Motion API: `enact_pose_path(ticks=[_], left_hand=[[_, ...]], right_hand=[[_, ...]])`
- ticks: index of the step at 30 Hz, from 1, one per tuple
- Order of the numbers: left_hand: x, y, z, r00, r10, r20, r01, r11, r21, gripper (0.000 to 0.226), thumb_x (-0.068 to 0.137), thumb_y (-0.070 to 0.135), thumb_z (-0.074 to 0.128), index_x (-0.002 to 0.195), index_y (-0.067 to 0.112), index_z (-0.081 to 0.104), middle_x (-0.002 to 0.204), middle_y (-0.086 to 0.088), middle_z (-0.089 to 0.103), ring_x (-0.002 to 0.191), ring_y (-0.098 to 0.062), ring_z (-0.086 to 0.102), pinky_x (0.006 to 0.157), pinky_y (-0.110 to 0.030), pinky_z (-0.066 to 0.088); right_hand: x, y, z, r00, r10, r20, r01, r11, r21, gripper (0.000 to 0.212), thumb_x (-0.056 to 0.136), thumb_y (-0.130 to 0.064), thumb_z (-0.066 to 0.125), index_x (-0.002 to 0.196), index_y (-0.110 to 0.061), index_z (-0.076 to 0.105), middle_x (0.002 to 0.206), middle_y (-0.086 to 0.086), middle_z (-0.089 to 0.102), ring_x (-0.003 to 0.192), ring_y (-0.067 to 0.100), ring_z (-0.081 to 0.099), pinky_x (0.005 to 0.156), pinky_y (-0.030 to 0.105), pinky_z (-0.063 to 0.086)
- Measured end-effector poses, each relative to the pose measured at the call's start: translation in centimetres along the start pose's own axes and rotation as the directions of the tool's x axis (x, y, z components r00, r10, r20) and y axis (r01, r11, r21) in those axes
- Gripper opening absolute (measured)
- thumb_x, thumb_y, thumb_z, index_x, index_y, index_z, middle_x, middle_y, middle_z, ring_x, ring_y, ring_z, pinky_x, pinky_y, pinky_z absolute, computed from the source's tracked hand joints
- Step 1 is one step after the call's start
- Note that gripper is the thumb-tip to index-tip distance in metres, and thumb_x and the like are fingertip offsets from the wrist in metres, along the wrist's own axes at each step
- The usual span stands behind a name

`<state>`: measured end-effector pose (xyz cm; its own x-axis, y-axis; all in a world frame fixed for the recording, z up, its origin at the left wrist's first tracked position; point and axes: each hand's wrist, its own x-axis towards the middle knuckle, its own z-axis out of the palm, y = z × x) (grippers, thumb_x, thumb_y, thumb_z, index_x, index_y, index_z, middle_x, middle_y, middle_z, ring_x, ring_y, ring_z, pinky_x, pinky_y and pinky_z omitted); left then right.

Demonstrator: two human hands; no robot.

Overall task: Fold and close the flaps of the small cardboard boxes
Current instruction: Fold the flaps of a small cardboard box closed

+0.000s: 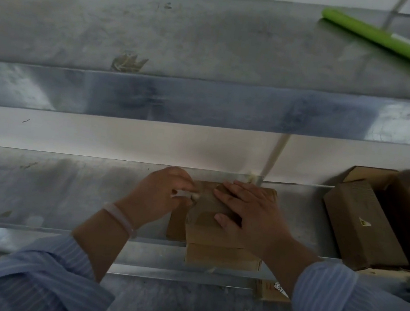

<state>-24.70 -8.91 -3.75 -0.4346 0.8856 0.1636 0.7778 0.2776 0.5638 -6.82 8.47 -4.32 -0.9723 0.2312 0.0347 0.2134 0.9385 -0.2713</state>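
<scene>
A small brown cardboard box (212, 229) lies on the lower metal shelf (54, 189), its near end hanging over the front edge. My right hand (246, 211) lies flat on its top, fingers straight, pressing the flaps down. My left hand (161, 191) is at the box's left side, fingers curled, pinching a small white thing against the flap; what it is I cannot tell. One side flap (177, 225) sticks out flat to the left.
Closed small boxes (364, 224) lie stacked in an open carton (373, 174) at the right. A green squeegee head (385, 39) with a pale handle rests on the upper metal shelf (186, 38). Another cardboard piece (270, 290) lies below the shelf.
</scene>
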Motion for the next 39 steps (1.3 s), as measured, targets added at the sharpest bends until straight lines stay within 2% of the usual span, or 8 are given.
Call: enact_pose_path(ticks=[3,8,11,25,29,33,36,39], left_hand=[[0.2,0.0,0.6,0.99,0.07,-0.123,-0.066,0.997,0.034,0.011,0.074,0.018,0.077,0.085,0.018,0.076,0.09,0.005,0.069,0.084,-0.004,0.061,0.075,-0.021,0.051],[0.7,1.4,1.2,0.977,0.117,-0.178,-0.075,0.972,0.223,0.021,0.084,0.022,0.047,0.084,0.014,0.066,0.078,0.0,0.066,0.068,-0.017,0.061,0.06,-0.027,0.047],[1.8,1.9,1.3,0.979,0.109,-0.172,-0.058,0.958,0.282,0.008,0.086,0.011,0.05,0.085,0.013,0.057,0.071,-0.003,0.061,0.058,-0.023,0.056,0.051,-0.028,0.039],[3.7,1.9,1.6,0.962,0.029,-0.272,-0.03,1.0,0.002,0.015,0.087,0.004,0.059,0.09,0.017,0.066,0.088,0.007,0.066,0.082,-0.008,0.058,0.07,-0.02,0.049],[4.0,1.5,1.6,0.984,-0.017,-0.176,0.003,0.997,-0.076,0.012,0.089,0.009,0.059,0.094,0.018,0.064,0.089,0.008,0.065,0.081,-0.007,0.059,0.071,-0.017,0.047],[3.8,0.2,-0.4,0.98,-0.199,0.004,0.194,0.949,-0.25,0.026,0.081,0.023,0.073,0.105,0.028,0.064,0.085,0.014,0.066,0.08,0.001,0.063,0.072,-0.011,0.049],[3.2,-0.4,-1.1,0.982,-0.165,0.091,0.177,0.974,-0.14,0.022,0.074,0.022,0.08,0.093,0.026,0.07,0.084,0.021,0.063,0.08,0.011,0.061,0.071,-0.004,0.046],[3.0,-0.1,-0.6,0.988,-0.15,0.041,0.153,0.985,-0.078,0.011,0.078,0.017,0.075,0.085,0.025,0.073,0.082,0.018,0.064,0.074,0.007,0.06,0.07,-0.003,0.044]], right_hand=[[0.0,0.0,0.1,1.0,0.005,-0.004,-0.005,1.0,0.009,0.067,0.083,-0.071,0.021,0.142,-0.045,0.038,0.153,-0.019,0.031,0.143,0.007,0.022,0.115,0.026,0.001],[-0.1,0.1,0.1,1.0,-0.008,-0.001,0.008,1.0,0.029,0.067,0.083,-0.071,0.026,0.141,-0.041,0.042,0.151,-0.017,0.036,0.142,0.008,0.027,0.119,0.033,0.01],[-0.1,0.0,0.0,1.0,0.007,-0.021,-0.006,0.999,0.045,0.07,0.082,-0.072,0.031,0.143,-0.038,0.039,0.148,-0.018,0.039,0.141,0.005,0.028,0.116,0.025,0.004],[-0.1,0.1,-0.2,0.997,0.075,-0.027,-0.073,0.995,0.075,0.079,0.074,-0.076,0.035,0.14,-0.034,0.038,0.145,-0.009,0.045,0.137,0.013,0.033,0.112,0.025,0.01],[-0.1,0.2,0.1,0.998,0.046,-0.045,-0.042,0.995,0.087,0.069,0.076,-0.075,0.039,0.133,-0.035,0.046,0.145,-0.014,0.044,0.138,0.009,0.032,0.114,0.028,0.013],[0.0,0.2,0.2,0.996,0.041,-0.076,-0.032,0.993,0.115,0.062,0.074,-0.073,0.044,0.121,-0.034,0.054,0.141,-0.017,0.048,0.135,0.008,0.036,0.111,0.025,0.015],[0.0,0.2,0.1,0.996,0.037,-0.084,-0.026,0.991,0.129,0.059,0.074,-0.072,0.044,0.119,-0.035,0.054,0.141,-0.018,0.048,0.135,0.007,0.035,0.111,0.025,0.015],[-0.1,0.2,0.1,0.996,0.025,-0.09,-0.014,0.993,0.113,0.057,0.076,-0.071,0.046,0.119,-0.035,0.056,0.141,-0.019,0.048,0.136,0.006,0.035,0.111,0.026,0.016]])
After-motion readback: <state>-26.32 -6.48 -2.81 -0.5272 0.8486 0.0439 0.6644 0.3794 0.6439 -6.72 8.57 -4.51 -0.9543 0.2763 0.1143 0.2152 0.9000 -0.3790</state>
